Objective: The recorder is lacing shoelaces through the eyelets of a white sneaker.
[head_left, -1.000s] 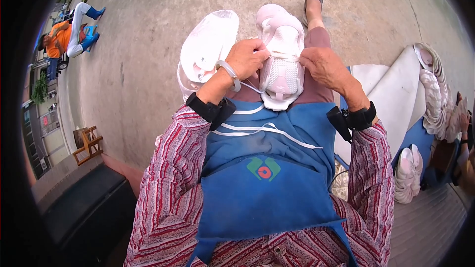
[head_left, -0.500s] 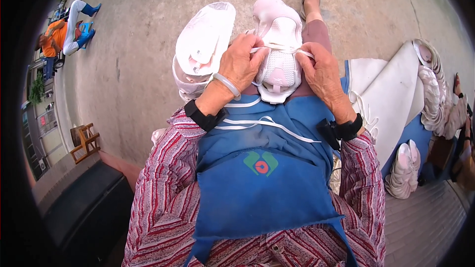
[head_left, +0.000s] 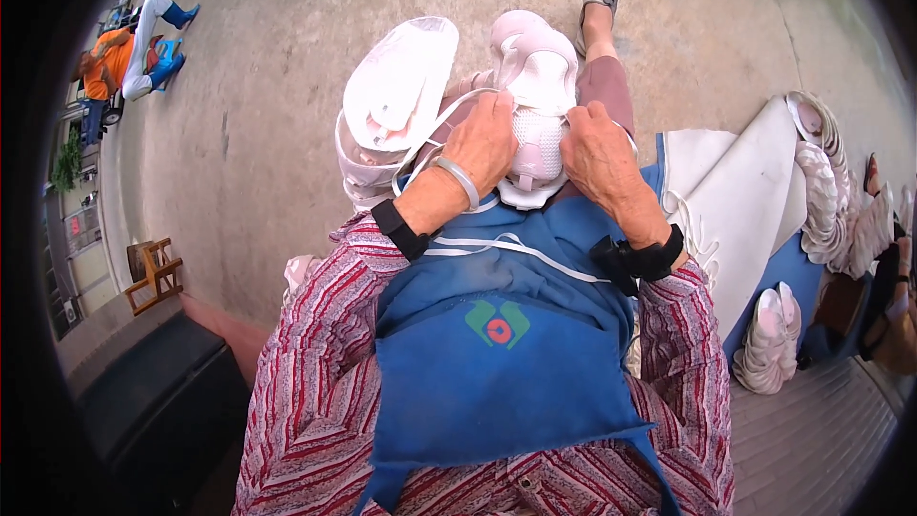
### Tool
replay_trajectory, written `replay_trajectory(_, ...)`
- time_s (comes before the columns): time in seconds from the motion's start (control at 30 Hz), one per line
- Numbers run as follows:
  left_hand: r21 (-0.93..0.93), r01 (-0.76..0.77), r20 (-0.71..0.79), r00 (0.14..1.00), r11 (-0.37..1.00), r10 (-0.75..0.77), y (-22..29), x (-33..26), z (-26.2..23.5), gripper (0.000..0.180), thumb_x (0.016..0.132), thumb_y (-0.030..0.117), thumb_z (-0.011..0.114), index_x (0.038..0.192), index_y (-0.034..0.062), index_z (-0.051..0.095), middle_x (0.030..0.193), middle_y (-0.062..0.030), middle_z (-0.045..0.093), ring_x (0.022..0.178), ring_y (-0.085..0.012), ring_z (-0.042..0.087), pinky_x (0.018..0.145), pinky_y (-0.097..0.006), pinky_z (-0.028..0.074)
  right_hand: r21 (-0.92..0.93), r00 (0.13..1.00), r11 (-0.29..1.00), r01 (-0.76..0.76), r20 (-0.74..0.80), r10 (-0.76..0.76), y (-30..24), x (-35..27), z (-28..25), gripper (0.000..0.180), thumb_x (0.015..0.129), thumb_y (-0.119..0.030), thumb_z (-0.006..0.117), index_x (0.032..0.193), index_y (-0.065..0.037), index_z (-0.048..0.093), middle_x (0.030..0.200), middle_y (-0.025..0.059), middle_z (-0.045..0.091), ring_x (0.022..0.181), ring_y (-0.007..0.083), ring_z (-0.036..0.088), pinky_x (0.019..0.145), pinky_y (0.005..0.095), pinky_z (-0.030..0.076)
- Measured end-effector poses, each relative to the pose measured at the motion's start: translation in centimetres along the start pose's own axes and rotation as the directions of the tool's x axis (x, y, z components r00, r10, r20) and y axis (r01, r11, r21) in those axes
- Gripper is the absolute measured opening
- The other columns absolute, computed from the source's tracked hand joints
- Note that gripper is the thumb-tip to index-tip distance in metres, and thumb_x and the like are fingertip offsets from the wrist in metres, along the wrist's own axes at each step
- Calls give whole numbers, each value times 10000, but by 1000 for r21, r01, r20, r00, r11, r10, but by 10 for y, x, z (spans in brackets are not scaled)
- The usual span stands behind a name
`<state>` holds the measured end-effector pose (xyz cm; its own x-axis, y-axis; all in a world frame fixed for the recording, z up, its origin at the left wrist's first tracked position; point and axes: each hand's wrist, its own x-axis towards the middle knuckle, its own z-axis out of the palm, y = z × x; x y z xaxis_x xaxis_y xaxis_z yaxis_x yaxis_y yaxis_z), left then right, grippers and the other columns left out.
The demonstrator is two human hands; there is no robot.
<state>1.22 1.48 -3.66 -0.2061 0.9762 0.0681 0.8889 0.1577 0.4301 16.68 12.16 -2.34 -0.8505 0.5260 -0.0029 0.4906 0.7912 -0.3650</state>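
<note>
A pale pink-white shoe point(head_left: 535, 72) rests toe-away on my lap over a blue apron point(head_left: 506, 344). My left hand point(head_left: 482, 139) grips its left side and pinches a thin white lace point(head_left: 430, 139) that loops out to the left. My right hand point(head_left: 600, 155) holds the shoe's right side near the mesh tongue. A second matching shoe point(head_left: 401, 86) lies sole-up just left of my left hand, leaning on my knee. A silver bangle sits on my left wrist, and black bands sit on both forearms.
Stacks of similar pale shoes point(head_left: 829, 182) and a white sheet point(head_left: 755, 191) lie at my right, with another pile point(head_left: 769, 339) lower down. Bare concrete floor point(head_left: 287, 134) spreads ahead. A small wooden chair point(head_left: 153, 272) stands at left. A person in orange point(head_left: 119, 62) sits far left.
Both hands have closed in on the upper shoe and pulled the lace outward to the left. The sole-up shoe stays beside my left hand.
</note>
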Motion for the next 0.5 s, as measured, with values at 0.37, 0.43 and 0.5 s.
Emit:
replay_trajectory(0.37,59,17,163,986,998,-27,-2,17,-13,319,838,59,494,1137,-51,468,1036,-233,499,943,-389,557,791,-416,488,460,986,881,-109,-64,156,13,1,7,204,767,-42,547,950,46,524,872,250,552,850,415,578,739,463,473)
replay_trajectory(0.43,-32,9,72,997,999,-7,-4,11,-10,328,843,73,512,1146,-44,466,1060,-237,500,972,-389,547,821,-416,477,417,982,904,-90,-116,151,7,0,7,235,775,-33,525,1001,31,526,877,238,576,830,404,586,739,441,477)
replay_trajectory(0.5,-218,-10,-102,995,976,-13,4,9,-9,391,831,121,598,1159,-29,446,1138,-250,481,1069,-399,498,928,-422,418,381,968,923,-56,-204,143,6,-2,6,286,770,3,503,1056,13,507,905,230,588,838,393,587,747,425,474)
